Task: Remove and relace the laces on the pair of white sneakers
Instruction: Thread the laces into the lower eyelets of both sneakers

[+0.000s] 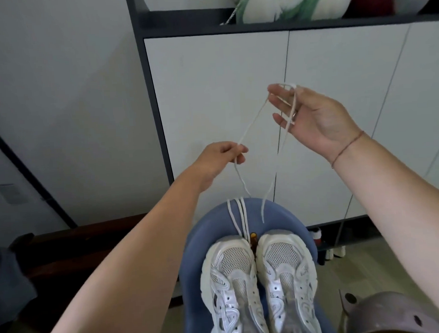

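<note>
Head view: the left hand (pixel 223 156) pinches a white lace (pixel 251 121) between thumb and curled fingers. From there the lace climbs to the right hand (pixel 315 118), raised palm-up with its fingers (pixel 280 103) spread and nearly straight. It drapes over the topmost finger, then hangs down past the palm, its free end dangling above a blue stool (pixel 287 218). Whether the thumb pins it I cannot tell. Two white sneakers (pixel 232 280) stand side by side on the stool, toes pointing away. A second lace (pixel 237 216) lies on the stool beyond the toes. Behind stands a white-doored cabinet (pixel 220 102) with plush toys (pixel 288 2) on top.
</note>
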Demonstrator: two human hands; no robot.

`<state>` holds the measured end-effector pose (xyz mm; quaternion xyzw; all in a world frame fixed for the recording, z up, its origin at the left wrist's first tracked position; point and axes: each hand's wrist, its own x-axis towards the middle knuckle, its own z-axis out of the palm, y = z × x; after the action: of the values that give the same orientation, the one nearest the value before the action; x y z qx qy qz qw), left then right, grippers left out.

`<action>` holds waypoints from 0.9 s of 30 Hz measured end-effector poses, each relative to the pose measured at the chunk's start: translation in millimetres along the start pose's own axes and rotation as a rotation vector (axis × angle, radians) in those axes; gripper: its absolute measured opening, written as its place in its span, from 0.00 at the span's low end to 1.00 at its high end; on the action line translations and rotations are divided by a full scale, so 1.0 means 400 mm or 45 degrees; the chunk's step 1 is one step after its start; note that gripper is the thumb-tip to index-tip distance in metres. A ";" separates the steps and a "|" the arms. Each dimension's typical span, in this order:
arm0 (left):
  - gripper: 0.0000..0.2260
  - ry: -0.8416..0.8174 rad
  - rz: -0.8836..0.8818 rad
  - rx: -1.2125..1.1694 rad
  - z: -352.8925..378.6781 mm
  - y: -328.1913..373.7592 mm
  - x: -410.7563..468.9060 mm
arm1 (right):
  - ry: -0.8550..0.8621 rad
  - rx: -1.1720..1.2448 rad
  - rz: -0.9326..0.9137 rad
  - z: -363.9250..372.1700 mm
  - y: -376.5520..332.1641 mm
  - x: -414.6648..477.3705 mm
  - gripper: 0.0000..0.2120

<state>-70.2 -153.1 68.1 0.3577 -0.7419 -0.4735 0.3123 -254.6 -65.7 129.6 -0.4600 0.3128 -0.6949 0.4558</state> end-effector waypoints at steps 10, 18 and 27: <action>0.08 0.289 0.051 -0.151 -0.064 0.065 0.027 | 0.020 0.295 -0.192 -0.067 -0.093 -0.071 0.17; 0.09 0.391 0.005 -0.162 -0.113 0.060 0.025 | 0.106 0.433 -0.236 -0.103 -0.120 -0.116 0.12; 0.07 0.296 0.085 -0.094 -0.078 0.118 0.009 | 0.134 0.068 0.134 -0.024 0.017 -0.141 0.09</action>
<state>-58.2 -156.9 123.3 0.3735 -0.6943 -0.4450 0.4248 -252.1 -16.2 100.2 -0.3934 0.3413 -0.7013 0.4867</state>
